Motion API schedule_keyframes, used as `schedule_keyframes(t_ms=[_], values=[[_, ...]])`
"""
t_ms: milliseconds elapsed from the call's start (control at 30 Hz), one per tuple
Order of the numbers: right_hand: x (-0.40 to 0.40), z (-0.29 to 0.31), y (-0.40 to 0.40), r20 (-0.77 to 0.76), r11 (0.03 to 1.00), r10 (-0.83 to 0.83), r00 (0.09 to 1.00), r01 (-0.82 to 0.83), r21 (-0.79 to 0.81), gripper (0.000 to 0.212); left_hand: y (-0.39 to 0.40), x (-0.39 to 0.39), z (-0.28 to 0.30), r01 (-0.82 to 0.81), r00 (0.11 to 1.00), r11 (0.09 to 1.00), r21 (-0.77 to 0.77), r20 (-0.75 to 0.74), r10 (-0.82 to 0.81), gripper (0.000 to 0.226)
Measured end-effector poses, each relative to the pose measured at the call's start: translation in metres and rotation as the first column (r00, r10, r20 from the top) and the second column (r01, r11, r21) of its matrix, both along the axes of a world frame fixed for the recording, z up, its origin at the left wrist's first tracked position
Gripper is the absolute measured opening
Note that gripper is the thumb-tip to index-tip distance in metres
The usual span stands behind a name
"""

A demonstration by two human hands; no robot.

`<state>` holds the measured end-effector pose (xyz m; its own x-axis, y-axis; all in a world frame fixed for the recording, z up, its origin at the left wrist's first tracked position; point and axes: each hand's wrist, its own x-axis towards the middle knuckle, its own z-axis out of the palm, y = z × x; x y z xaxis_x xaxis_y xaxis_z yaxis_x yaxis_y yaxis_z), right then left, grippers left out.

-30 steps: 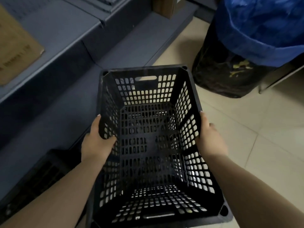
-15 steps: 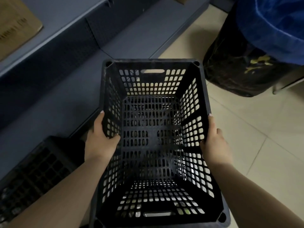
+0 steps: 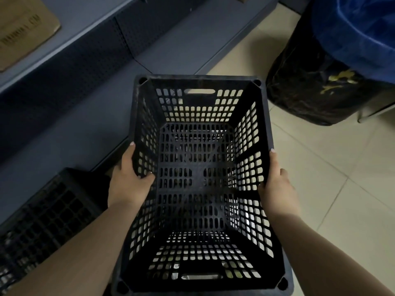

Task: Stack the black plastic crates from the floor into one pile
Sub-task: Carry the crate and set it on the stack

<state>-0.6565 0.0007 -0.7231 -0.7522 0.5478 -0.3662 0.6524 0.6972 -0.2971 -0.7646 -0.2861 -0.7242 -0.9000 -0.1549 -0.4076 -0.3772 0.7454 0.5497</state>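
I have the black crate (image 3: 198, 178) in the middle of my view, open side up, and I look straight down into it. My left hand (image 3: 128, 184) grips its left wall near 9 o'clock, with the thumb hooked inside over the rim and the other fingers outside. My right hand (image 3: 277, 186) presses on the right wall near 3 o'clock; I see its fingers lying along the outside, but I cannot tell where the thumb is. Both hands are closed on the crate, not loose. I cannot tell if the crate rests on the floor or on another crate under it. A second crate (image 3: 42, 221) lies down at 8 o'clock, beside the gray shelf (image 3: 74, 92), and I think that one must join the pile too. To do this step well, I would keep the crate level, with both hands at the same height, and line up its corners with whatever is below before I let go. If one corner sits crooked, the pile may wobble. A dark bin with a blue bag (image 3: 331, 71) stands at 2 o'clock, so I would keep clear of it.
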Motion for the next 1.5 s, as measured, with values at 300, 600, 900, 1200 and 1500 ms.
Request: schedule_keyframes(t_ms=[300, 600, 900, 1200, 1500], values=[[0.011, -0.003, -0.003, -0.008, 0.999, -0.021, 1.0, 0.021, -0.033, 0.089, -0.003, 0.014, -0.004, 0.009, 1.0, 1.0, 0.008, -0.005, -0.009, 0.085], [0.007, -0.007, 0.0, -0.052, 1.0, 0.008, 0.999, -0.008, -0.009, 0.088, -0.001, 0.009, -0.008, -0.01, 0.997, 1.0, -0.007, -0.072, 0.009, 0.082], [-0.029, -0.013, 0.017, -0.024, 0.983, 0.095, 0.995, -0.089, 0.163, 0.084, 0.016, -0.015, -0.009, 0.058, 0.996, 0.997, -0.048, -0.071, -0.061, 0.088], [0.021, -0.003, -0.018, -0.029, 0.863, 0.327, 0.944, -0.286, 0.416, 0.071, -0.003, 0.052, 0.014, 0.111, 0.993, 0.994, 0.009, -0.045, -0.111, 0.089], [0.128, 0.015, -0.113, -0.083, 0.713, 0.701, 0.708, -0.697, 0.072, 0.051, -0.007, 0.194, 0.007, -0.087, 0.996, 0.984, -0.155, -0.03, 0.084, 0.077]])
